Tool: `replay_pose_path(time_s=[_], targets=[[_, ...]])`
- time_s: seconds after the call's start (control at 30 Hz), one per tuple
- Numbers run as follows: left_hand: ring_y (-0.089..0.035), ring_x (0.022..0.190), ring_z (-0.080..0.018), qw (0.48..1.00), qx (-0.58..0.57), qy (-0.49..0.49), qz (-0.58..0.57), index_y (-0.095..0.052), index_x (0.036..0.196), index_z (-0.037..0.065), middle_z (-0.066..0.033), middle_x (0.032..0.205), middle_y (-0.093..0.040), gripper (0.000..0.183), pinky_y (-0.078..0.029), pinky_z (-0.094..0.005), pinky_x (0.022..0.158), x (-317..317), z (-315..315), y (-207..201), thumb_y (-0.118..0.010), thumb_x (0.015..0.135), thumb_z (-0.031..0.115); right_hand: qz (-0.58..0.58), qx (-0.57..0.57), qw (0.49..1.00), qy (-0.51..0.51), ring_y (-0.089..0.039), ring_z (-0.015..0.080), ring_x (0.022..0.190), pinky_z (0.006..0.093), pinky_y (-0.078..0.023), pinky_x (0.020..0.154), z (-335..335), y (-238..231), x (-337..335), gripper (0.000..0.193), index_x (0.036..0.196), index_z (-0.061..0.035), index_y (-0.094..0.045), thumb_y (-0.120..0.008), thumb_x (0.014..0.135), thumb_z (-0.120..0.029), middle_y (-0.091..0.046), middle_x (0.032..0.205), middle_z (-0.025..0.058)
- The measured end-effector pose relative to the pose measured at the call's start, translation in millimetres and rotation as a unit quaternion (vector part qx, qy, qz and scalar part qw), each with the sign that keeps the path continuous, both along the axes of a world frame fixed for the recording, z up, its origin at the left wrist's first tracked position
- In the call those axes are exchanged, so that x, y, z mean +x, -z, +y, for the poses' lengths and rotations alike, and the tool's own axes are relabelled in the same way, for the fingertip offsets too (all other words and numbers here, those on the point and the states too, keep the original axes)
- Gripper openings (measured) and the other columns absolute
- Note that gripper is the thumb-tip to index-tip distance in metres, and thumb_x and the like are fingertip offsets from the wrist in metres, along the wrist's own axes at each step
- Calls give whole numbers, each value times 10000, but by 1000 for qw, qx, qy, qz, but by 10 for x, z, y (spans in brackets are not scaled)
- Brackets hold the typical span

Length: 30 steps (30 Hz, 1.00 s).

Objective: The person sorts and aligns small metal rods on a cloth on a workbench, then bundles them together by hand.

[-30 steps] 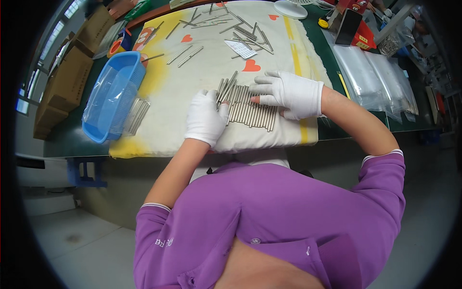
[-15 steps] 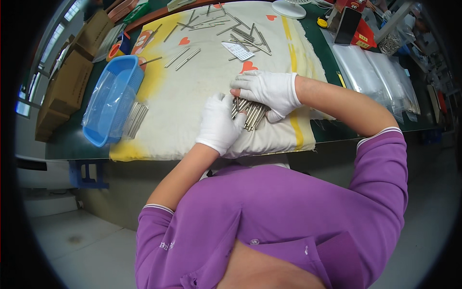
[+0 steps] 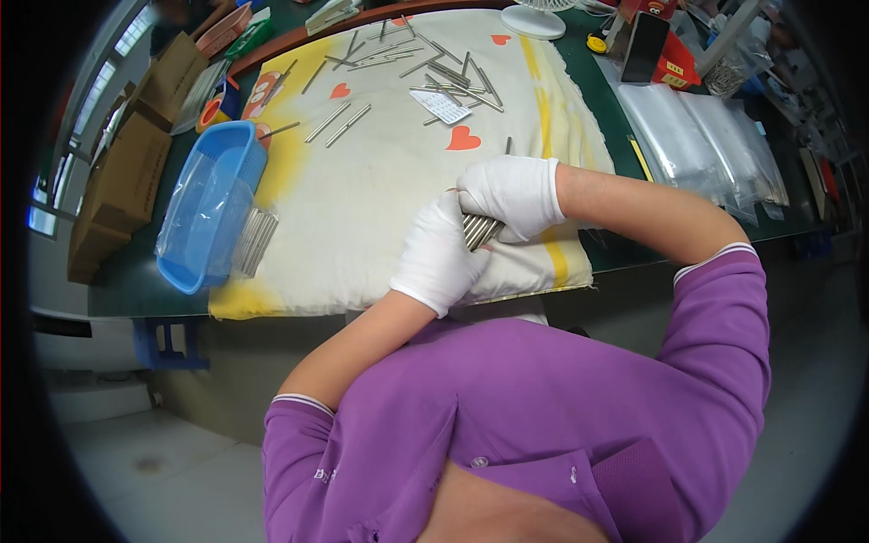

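Observation:
A bundle of short shiny metal rods [image 3: 478, 230] is gathered between my two white-gloved hands, low on the cloth. My left hand [image 3: 436, 253] is closed round its left side. From the far right, my right hand [image 3: 514, 195] wraps over the bundle and hides much of it. One rod end [image 3: 509, 145] shows just beyond the right glove. Farther away, several loose metal rods [image 3: 385, 56] lie scattered, some of them around a white printed slip [image 3: 441, 106]. A pair of rods [image 3: 348, 125] lies apart to the left.
A pale cloth [image 3: 362, 217] with red hearts covers the green table [image 3: 136, 285]. At the left stands a blue basket [image 3: 186, 222] with a plastic bag, beside packed rods [image 3: 257, 242]. Clear plastic bags [image 3: 683, 136] lie at the right, cardboard boxes [image 3: 122, 185] far left, a white fan [image 3: 534, 23] behind.
Both hands have drawn closer together round the bundle, covering more of it. My left hand has moved right, and my right hand has come slightly nearer to me.

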<state>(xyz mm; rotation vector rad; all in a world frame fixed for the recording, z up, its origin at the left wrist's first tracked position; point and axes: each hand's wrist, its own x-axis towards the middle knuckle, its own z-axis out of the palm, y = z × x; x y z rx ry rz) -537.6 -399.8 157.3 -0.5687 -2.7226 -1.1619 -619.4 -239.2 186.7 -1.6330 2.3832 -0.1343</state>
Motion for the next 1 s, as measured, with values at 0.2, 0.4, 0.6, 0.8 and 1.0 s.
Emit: replay_pose_path(time_s=[0.2,0.4,0.6,0.8,1.0], targets=[[-587,870,-440,998,-35,19,-56,-503,1067,-62,-270,892,-605,453,-490,-460,771,22,7,-41,-681,683,100,-15,-12,999,46,-615,383,732,433,-502,668,25,-73,130,162,770,-47,-647,-683,689,-183,-634,733,176],[-603,856,-439,989,-71,14,-132,-568,1001,-57,-284,876,-618,363,-492,-470,764,3,-7,-170,-663,685,94,-11,82,992,91,-622,372,747,436,-510,661,-74,-143,157,154,757,-63,-638,-681,664,-179,-630,758,155],[-610,836,-434,975,-159,11,-153,-596,960,-44,-279,868,-624,325,-496,-477,759,39,-37,-201,-666,698,135,47,65,992,102,-634,354,739,426,-514,646,-72,-127,270,113,762,-69,-633,-650,655,-100,-632,749,140],[-630,824,-396,959,-230,15,-166,-607,899,-25,-260,837,-635,239,-508,-446,754,24,46,-322,-636,721,132,76,-89,988,102,-622,341,752,431,-505,634,108,47,350,125,779,-82,-603,-653,667,-108,-616,748,121],[-663,812,-305,928,-145,35,-342,-595,1037,-26,-215,838,-657,356,-518,-355,743,-110,36,-540,-634,724,139,39,-170,979,106,-608,335,758,431,-498,642,220,148,292,130,776,-99,-603,-666,679,-158,-608,771,110]])
